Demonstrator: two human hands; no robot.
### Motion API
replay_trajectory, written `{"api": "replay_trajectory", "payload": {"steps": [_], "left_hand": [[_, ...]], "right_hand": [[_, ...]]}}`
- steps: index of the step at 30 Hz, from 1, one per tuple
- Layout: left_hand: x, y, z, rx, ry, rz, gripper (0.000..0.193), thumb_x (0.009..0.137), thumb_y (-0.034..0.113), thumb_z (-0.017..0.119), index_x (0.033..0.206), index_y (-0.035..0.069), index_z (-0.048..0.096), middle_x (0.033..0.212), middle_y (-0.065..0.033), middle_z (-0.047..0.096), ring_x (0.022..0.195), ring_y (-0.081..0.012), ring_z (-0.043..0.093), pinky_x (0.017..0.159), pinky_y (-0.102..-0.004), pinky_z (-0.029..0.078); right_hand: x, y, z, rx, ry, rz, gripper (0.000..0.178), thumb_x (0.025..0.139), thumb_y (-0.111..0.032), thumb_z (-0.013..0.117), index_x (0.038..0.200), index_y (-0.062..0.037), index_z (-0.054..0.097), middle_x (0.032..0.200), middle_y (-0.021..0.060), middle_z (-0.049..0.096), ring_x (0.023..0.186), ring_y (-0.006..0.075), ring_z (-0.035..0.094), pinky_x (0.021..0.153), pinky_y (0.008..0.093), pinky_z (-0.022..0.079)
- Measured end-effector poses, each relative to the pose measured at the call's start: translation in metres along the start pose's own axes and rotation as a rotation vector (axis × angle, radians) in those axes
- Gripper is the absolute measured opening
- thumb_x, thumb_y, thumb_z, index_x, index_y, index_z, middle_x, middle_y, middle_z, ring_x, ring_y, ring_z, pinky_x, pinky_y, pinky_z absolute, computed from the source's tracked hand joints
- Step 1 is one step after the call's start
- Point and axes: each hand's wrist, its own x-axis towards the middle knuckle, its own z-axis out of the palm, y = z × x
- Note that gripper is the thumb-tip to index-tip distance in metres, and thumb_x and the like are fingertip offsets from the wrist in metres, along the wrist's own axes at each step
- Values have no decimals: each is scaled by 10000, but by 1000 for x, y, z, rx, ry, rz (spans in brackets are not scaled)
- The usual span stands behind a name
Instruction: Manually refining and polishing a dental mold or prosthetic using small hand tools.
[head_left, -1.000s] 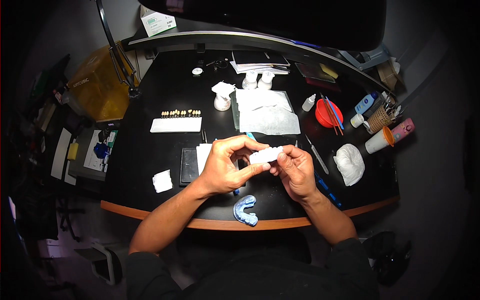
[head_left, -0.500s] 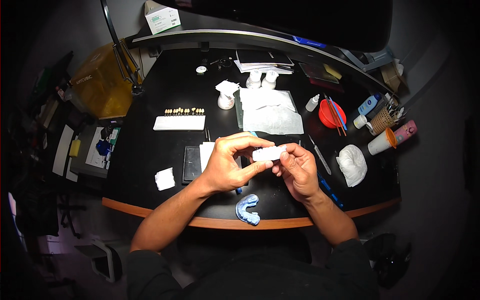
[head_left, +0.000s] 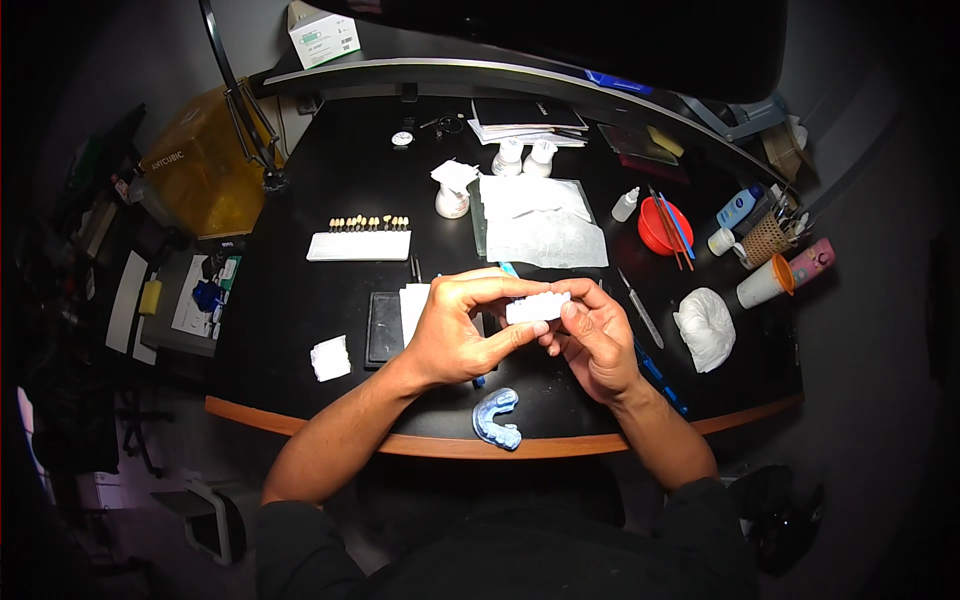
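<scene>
A white dental model (head_left: 533, 308) with a row of teeth along its upper edge is held up over the desk, between both hands. My left hand (head_left: 455, 330) pinches its left end, fingers over the top and thumb below. The fingers and thumb of my right hand (head_left: 600, 350) close on its right end. Below them, a blue horseshoe-shaped dental model (head_left: 484, 420) lies at the front edge of the desk. A black slab (head_left: 383, 328) with white paper is partly hidden behind my left hand.
A tooth shade guide (head_left: 358, 246) lies at the left; folded white tissue (head_left: 330, 358) sits nearer. White sheets (head_left: 545, 238) lie beyond my hands. To the right are a metal hand instrument (head_left: 642, 312), a red bowl (head_left: 658, 235) with brushes and a white plastic bundle (head_left: 705, 330).
My right index finger has shifted up along the dental model's top edge, and the model has turned slightly, its teeth showing more clearly. My left hand stays almost still.
</scene>
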Motion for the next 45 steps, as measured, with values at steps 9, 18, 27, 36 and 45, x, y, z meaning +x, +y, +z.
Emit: {"api": "replay_trajectory", "payload": {"steps": [9, 18, 27, 36, 45], "left_hand": [[0, -3, -1, -12, -24, -27, 330, 878, 24, 794, 1198, -32, 732, 1088, -148, 715, 1015, -198, 719, 904, -314, 586], [2, 0, -2, 15, -30, -47, 315, 891, 51, 784, 1193, -25, 738, 1058, -140, 726, 1011, -196, 719, 888, -310, 578], [3, 3, -9, -20, -29, -112, 168, 903, 49, 761, 1053, -21, 791, 1006, -151, 754, 857, -148, 697, 764, -270, 547], [1, -2, -7, -150, 1, -180, 156, 906, 5, 752, 1053, -32, 786, 992, -154, 753, 875, -151, 698, 775, -269, 549], [1, 0, -6, 1, -50, -73, 358, 817, 51, 842, 1159, -12, 759, 1079, -139, 760, 977, -152, 683, 880, -304, 514]], "right_hand": [[0, 2, -5, -38, 1, -3, 236, 1057, -144, 612, 1244, -1, 602, 1025, 86, 712, 838, 105, 664, 701, 232, 528], [0, 3, -6, -37, 9, -7, 224, 1050, -141, 624, 1225, -2, 618, 1019, 81, 712, 835, 99, 663, 713, 230, 530], [-3, -3, 0, -170, 3, -32, 294, 1028, -127, 642, 1281, 25, 638, 990, 74, 697, 829, 82, 632, 735, 234, 517], [-2, -1, -3, -189, 6, -35, 317, 1033, -153, 628, 1290, 32, 623, 1010, 82, 685, 812, 114, 619, 733, 260, 515], [2, 2, -6, -33, 23, -48, 297, 1067, -144, 596, 1290, 50, 620, 962, 83, 708, 801, 94, 639, 740, 240, 534]]}}
